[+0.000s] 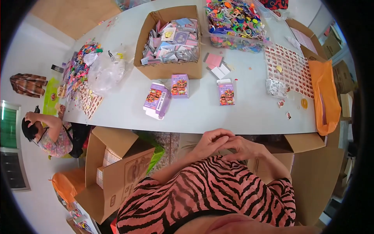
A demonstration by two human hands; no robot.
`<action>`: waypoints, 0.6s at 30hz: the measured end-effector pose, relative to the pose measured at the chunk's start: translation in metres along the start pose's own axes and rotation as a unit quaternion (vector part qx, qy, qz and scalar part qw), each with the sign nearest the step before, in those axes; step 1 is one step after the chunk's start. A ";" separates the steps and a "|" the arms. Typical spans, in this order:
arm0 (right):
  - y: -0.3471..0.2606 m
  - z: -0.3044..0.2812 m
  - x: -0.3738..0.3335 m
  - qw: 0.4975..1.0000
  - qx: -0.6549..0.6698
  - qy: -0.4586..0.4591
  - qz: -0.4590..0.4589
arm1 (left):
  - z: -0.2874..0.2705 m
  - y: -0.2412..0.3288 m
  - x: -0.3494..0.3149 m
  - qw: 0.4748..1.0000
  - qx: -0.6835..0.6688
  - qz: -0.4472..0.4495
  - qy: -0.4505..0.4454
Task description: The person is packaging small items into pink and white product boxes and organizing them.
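Just off the table's near edge, my left hand and my right hand meet in front of my body. The fingers of both are curled and pressed together; anything between them is hidden. Beyond them on the table stands a small purple box with its white top flap showing. Farther left lies a second purple box with open flaps, beside a closed-looking purple box. A pink and white pair of cards lies behind the single box.
A carton of small flat packets and a clear bin of colourful trinkets stand at the back. Sticker sheets and an orange bag lie right. Open cartons flank me below the table. Another person sits at left.
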State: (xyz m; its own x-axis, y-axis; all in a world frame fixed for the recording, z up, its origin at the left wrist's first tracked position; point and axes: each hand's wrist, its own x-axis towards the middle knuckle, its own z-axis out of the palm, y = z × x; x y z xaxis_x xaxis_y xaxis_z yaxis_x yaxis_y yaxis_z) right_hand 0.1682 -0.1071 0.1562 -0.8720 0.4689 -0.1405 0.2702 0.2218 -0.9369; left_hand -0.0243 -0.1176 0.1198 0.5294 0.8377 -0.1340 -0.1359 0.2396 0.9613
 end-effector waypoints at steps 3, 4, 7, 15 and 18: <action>-0.010 -0.002 -0.007 0.998 0.068 -0.002 -0.001 | -0.005 -0.003 -0.007 0.999 0.012 -0.013 -0.033; -0.014 -0.002 -0.009 0.995 0.103 0.008 -0.002 | -0.008 -0.006 -0.010 0.999 0.025 -0.013 -0.033; -0.002 0.003 -0.021 0.990 0.140 -0.018 -0.028 | -0.003 0.002 -0.020 0.998 0.044 -0.013 -0.039; 0.008 0.006 -0.027 0.986 0.152 -0.007 -0.062 | -0.005 -0.004 -0.017 0.991 0.125 0.015 -0.045; 0.008 0.007 -0.025 0.984 0.157 -0.005 -0.078 | -0.004 -0.002 -0.014 0.984 0.169 0.018 -0.044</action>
State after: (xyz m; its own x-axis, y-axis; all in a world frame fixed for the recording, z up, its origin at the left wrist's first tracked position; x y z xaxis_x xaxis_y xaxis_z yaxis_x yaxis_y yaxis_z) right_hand 0.1890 -0.1231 0.1497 -0.8971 0.4416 0.0121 -0.0065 0.0143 -0.9999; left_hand -0.0347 -0.1275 0.1185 0.6025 0.7930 -0.0905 0.1223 0.0203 0.9923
